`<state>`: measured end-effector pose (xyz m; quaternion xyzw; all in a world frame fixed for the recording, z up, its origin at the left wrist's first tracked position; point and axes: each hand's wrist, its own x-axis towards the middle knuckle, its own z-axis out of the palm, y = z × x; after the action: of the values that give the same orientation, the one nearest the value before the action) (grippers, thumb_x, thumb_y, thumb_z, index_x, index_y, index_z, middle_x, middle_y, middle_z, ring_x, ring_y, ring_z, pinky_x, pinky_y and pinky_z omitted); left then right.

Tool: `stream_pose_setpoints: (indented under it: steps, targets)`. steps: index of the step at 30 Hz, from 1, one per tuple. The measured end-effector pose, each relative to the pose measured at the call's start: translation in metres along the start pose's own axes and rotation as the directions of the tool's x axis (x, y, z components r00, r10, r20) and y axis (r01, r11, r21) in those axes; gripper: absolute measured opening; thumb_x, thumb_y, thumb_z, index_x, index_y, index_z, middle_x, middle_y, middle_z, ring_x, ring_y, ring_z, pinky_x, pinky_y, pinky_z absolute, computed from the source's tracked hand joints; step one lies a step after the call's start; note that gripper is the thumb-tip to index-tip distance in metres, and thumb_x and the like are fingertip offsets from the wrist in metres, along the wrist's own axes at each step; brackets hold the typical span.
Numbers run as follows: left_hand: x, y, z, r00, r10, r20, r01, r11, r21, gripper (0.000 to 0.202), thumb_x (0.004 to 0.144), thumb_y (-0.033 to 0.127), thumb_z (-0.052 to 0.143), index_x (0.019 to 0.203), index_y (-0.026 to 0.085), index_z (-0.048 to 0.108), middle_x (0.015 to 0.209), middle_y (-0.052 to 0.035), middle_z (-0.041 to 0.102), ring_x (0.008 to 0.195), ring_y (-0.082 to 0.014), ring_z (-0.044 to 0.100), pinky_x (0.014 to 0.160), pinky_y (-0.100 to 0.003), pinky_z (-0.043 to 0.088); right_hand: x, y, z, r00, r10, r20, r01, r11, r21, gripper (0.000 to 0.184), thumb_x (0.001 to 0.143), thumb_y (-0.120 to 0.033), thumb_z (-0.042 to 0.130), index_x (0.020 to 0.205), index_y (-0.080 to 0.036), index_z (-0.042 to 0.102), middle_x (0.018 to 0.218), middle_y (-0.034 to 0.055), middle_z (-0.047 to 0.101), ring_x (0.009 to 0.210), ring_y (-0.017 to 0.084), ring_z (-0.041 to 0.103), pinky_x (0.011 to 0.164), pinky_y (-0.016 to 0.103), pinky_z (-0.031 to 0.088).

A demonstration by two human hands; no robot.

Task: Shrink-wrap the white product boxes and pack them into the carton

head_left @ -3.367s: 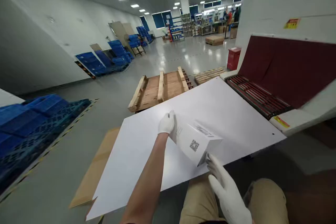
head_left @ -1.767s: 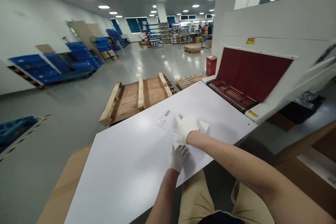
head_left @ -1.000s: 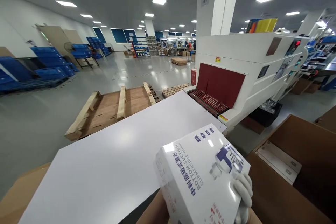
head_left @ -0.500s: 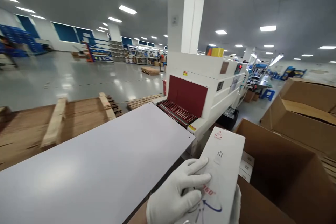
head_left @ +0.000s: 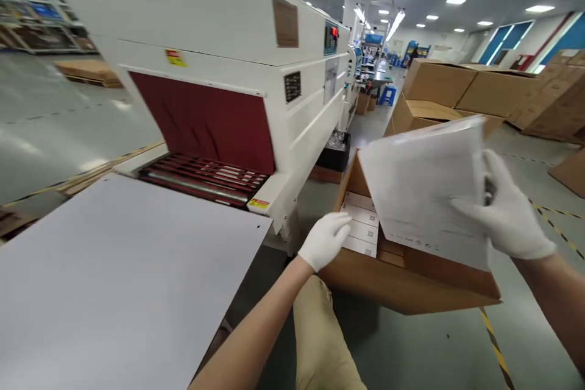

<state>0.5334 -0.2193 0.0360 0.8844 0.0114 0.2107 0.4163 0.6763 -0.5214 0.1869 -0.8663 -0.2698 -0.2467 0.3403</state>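
Two gloved hands are at work over an open cardboard carton [head_left: 402, 283] on the floor beside the white table [head_left: 114, 280]. The right hand [head_left: 507, 213] grips a white product box [head_left: 425, 189] by its right edge, fingers wrapped over the face, holding it tilted in the air above the carton. The left hand [head_left: 325, 241] reaches down to the carton's near left corner, fingers loosely curled, resting by the stacked white boxes [head_left: 361, 231] inside; whether it grasps anything I cannot tell. Behind stands a white tunnel machine [head_left: 219, 42] with a dark red curtain [head_left: 205, 122] and roller conveyor [head_left: 201, 177]. More cardboard cartons [head_left: 461, 85] sit beyond.
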Motion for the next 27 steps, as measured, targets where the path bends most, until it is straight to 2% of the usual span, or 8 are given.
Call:
stream_pose_setpoints:
  steps: [2, 4, 7, 10, 13, 16, 21, 27]
  targets:
    - [-0.013, -0.034, 0.030, 0.995, -0.018, 0.093, 0.003, 0.988, 0.157, 0.033, 0.104, 0.027, 0.051, 0.120, 0.024, 0.080, 0.133, -0.0091, 0.077, 0.133, -0.0298, 0.065, 0.131, -0.059, 0.035, 0.011, 0.000, 0.032, 0.984, -0.102, 0.146, 0.126, 0.978, -0.168, 0.110, 0.071, -0.067, 0.083, 0.162, -0.018, 0.047, 0.128, 0.0160, 0.066, 0.106, 0.029, 0.060, 0.089, 0.045, 0.043]
    - [-0.031, -0.056, 0.049, 0.989, -0.035, 0.146, -0.003, 0.968, 0.251, 0.031, 0.105, 0.028, 0.050, 0.116, 0.028, 0.079, 0.120, -0.0059, 0.081, 0.128, -0.0321, 0.066, 0.131, -0.070, 0.028, 0.010, 0.011, 0.080, 0.936, -0.143, 0.321, 0.251, 0.910, -0.329, 0.092, 0.075, -0.063, 0.081, 0.153, -0.021, 0.057, 0.112, 0.0136, 0.063, 0.095, 0.026, 0.055, 0.084, 0.041, 0.040]
    - [-0.056, -0.069, 0.060, 0.994, 0.009, 0.113, -0.042, 0.954, 0.296, 0.033, 0.103, 0.026, 0.053, 0.130, 0.030, 0.072, 0.120, -0.0075, 0.079, 0.125, -0.0335, 0.066, 0.124, -0.073, 0.038, -0.008, 0.044, 0.155, 0.808, -0.084, 0.583, 0.374, 0.837, -0.398, 0.075, 0.074, -0.049, 0.079, 0.144, -0.028, 0.064, 0.100, 0.0111, 0.058, 0.085, 0.025, 0.050, 0.077, 0.037, 0.033]
    - [-0.065, -0.072, 0.060, 0.995, 0.049, 0.084, -0.074, 0.942, 0.328, 0.039, 0.099, 0.022, 0.058, 0.137, 0.031, 0.064, 0.121, -0.0078, 0.078, 0.119, -0.0328, 0.069, 0.118, -0.070, 0.046, -0.038, 0.078, 0.212, 0.686, 0.017, 0.728, 0.336, 0.880, -0.337, 0.079, 0.069, -0.041, 0.078, 0.145, -0.032, 0.062, 0.106, 0.0124, 0.058, 0.086, 0.026, 0.049, 0.076, 0.037, 0.032]
    - [-0.059, -0.077, 0.061, 0.992, 0.066, 0.104, -0.101, 0.920, 0.378, 0.043, 0.097, 0.022, 0.060, 0.139, 0.029, 0.061, 0.122, -0.0083, 0.078, 0.118, -0.0343, 0.069, 0.113, -0.068, 0.049, -0.070, 0.098, 0.255, 0.592, 0.028, 0.805, 0.275, 0.932, -0.234, 0.091, 0.064, -0.035, 0.078, 0.152, -0.036, 0.055, 0.115, 0.0126, 0.058, 0.092, 0.028, 0.050, 0.080, 0.038, 0.035]
    - [-0.051, -0.082, 0.063, 0.987, 0.065, 0.149, -0.120, 0.911, 0.394, 0.044, 0.097, 0.024, 0.061, 0.140, 0.028, 0.061, 0.120, -0.0083, 0.079, 0.118, -0.0346, 0.069, 0.115, -0.066, 0.046, -0.094, 0.107, 0.292, 0.506, -0.034, 0.862, 0.312, 0.939, -0.146, 0.093, 0.064, -0.031, 0.075, 0.154, -0.039, 0.053, 0.116, 0.0118, 0.056, 0.094, 0.028, 0.051, 0.083, 0.040, 0.036]
    - [-0.045, -0.084, 0.064, 0.991, 0.035, 0.130, -0.081, 0.925, 0.370, 0.039, 0.098, 0.021, 0.063, 0.136, 0.026, 0.066, 0.120, -0.0028, 0.079, 0.121, -0.0289, 0.067, 0.126, -0.058, 0.034, -0.114, 0.122, 0.347, 0.326, -0.067, 0.943, 0.384, 0.921, -0.067, 0.095, 0.067, -0.041, 0.075, 0.157, -0.037, 0.045, 0.110, 0.0136, 0.054, 0.090, 0.031, 0.055, 0.076, 0.040, 0.040]
    - [-0.049, -0.085, 0.065, 0.993, 0.062, 0.098, -0.093, 0.934, 0.346, 0.035, 0.098, 0.020, 0.062, 0.133, 0.023, 0.068, 0.115, -0.0014, 0.078, 0.119, -0.0274, 0.065, 0.130, -0.053, 0.023, -0.146, 0.143, 0.399, 0.259, -0.068, 0.964, 0.318, 0.948, -0.018, 0.113, 0.065, -0.039, 0.079, 0.168, -0.035, 0.031, 0.125, 0.0208, 0.055, 0.105, 0.042, 0.060, 0.082, 0.047, 0.047]
